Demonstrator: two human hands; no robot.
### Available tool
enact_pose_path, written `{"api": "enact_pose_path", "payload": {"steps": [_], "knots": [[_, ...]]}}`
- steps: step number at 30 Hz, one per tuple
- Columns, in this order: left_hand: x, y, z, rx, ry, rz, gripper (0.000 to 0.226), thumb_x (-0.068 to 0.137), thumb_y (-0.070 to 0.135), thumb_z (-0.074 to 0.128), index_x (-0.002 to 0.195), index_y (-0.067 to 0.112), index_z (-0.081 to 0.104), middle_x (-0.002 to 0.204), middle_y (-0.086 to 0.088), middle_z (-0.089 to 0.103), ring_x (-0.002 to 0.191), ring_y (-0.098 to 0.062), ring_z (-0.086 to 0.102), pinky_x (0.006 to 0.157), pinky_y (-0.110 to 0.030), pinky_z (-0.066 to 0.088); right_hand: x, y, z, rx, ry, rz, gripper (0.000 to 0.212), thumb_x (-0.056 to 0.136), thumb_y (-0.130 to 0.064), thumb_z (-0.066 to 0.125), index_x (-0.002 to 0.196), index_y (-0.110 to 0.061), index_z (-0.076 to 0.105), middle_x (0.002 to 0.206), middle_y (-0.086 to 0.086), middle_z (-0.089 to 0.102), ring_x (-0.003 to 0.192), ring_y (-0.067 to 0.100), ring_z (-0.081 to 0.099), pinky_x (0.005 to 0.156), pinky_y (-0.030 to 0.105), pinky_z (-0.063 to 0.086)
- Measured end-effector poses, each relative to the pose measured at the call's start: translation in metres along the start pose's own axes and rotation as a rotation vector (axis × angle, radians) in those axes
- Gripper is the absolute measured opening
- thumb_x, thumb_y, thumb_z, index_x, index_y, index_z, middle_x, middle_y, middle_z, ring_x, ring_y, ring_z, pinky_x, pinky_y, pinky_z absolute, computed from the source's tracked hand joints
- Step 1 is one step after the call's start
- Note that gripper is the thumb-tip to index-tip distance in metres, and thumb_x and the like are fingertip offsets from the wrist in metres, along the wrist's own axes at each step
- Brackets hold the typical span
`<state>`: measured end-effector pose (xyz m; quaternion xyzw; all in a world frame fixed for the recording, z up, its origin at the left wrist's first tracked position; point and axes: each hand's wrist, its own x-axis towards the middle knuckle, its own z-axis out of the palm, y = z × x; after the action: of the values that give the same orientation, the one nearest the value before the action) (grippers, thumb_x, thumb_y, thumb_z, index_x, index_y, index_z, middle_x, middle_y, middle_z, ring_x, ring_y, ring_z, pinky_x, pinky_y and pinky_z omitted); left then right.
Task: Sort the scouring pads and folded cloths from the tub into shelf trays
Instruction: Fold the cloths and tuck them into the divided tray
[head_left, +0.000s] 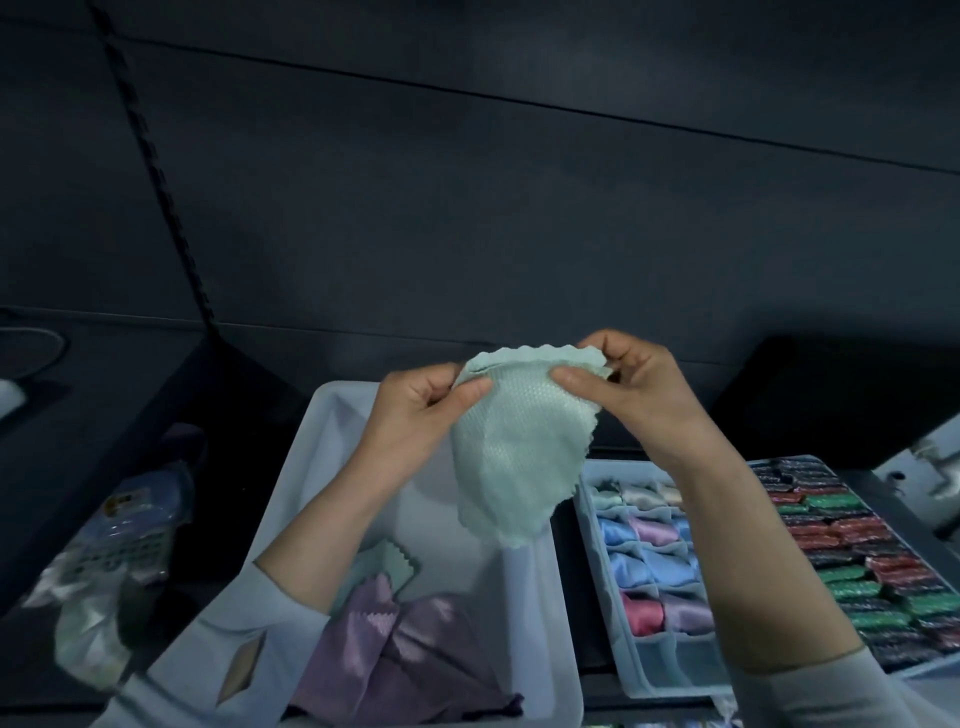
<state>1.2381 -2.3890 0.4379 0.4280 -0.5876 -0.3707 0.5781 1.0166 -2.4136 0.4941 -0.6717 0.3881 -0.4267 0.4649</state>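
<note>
Mint cloth (519, 457), pinched by both hands (421, 400)

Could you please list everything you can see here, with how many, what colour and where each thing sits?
Held cloth: one, pale green, held up above the tub by its top edge.
Tub: one, white, bottom centre.
Loose cloths in the tub: one purple and one pale green show, at the near end.
Divided tray: one, pale, right of the tub, with folded cloths in blue, pink, lilac, white and pale green; count unclear.
Scouring pad tray: one, far right, packed with red, green and dark pads; too many to count.
Plastic bags: clear and bluish, left of the tub; count unclear.
Hands: left hand and right hand each pinch the held cloth; pale sleeves.
</note>
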Motion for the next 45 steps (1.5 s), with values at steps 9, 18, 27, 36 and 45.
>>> {"api": "enact_pose_path", "payload": {"steps": [9, 18, 27, 36, 45], "knots": [[0.0, -0.006, 0.018, 0.188, 0.067, 0.036, 0.048, 0.093, 0.037, 0.056, 0.062, 0.005, 0.04, 0.059, -0.005, 0.033, 0.059, -0.015, 0.031, 0.055, -0.037, 0.031, 0.006, 0.022, 0.016, -0.343, 0.259, -0.002, 0.022, 0.08, -0.034, 0.077, 0.078, -0.019, 0.061, 0.074, 0.008, 0.069, 0.07, 0.035, 0.064, 0.061, 0.048, 0.057], [0.005, 0.002, 0.016, 0.383, -0.146, 0.135, 0.039, 0.096, 0.025, 0.06, 0.06, 0.017, 0.049, 0.052, 0.01, 0.032, 0.051, -0.006, 0.029, 0.051, -0.025, 0.026, -0.001, 0.019, 0.03, -0.42, 0.021, -0.107, 0.029, 0.074, -0.032, 0.084, 0.099, -0.025, 0.07, 0.092, -0.01, 0.068, 0.092, 0.007, 0.063, 0.085, 0.028, 0.051], [-0.042, -0.092, 0.005, 0.243, -0.358, -0.311, 0.039, 0.081, 0.024, 0.074, 0.058, 0.001, 0.053, 0.058, 0.003, 0.042, 0.059, -0.01, 0.039, 0.059, -0.029, 0.034, 0.015, 0.016, 0.006, -0.284, 0.179, -0.122, 0.023, 0.081, -0.03, 0.075, 0.077, -0.019, 0.056, 0.07, 0.015, 0.052, 0.063, 0.021, 0.041, 0.061, 0.037, 0.036], [-0.035, -0.084, -0.014, 0.567, -0.445, -0.296, 0.063, 0.081, 0.02, 0.07, 0.141, 0.019, 0.048, 0.146, 0.003, 0.049, 0.134, -0.01, 0.045, 0.113, -0.023, 0.032, 0.013, 0.013, 0.003, -0.273, 0.042, -0.089, 0.015, 0.08, -0.027, 0.08, 0.081, -0.018, 0.068, 0.076, 0.016, 0.065, 0.066, 0.018, 0.055, 0.067, 0.035, 0.045], [0.005, 0.01, 0.027, 0.124, 0.116, -0.02, 0.007, 0.085, 0.022, 0.073, 0.081, 0.019, 0.069, 0.077, -0.004, 0.07, 0.069, -0.012, 0.059, 0.071, -0.042, 0.051, 0.002, 0.015, 0.004, -0.361, -0.003, 0.064, 0.016, 0.078, -0.031, 0.081, 0.076, -0.02, 0.07, 0.068, 0.0, 0.067, 0.064, 0.006, 0.057, 0.068, 0.027, 0.046]]}}
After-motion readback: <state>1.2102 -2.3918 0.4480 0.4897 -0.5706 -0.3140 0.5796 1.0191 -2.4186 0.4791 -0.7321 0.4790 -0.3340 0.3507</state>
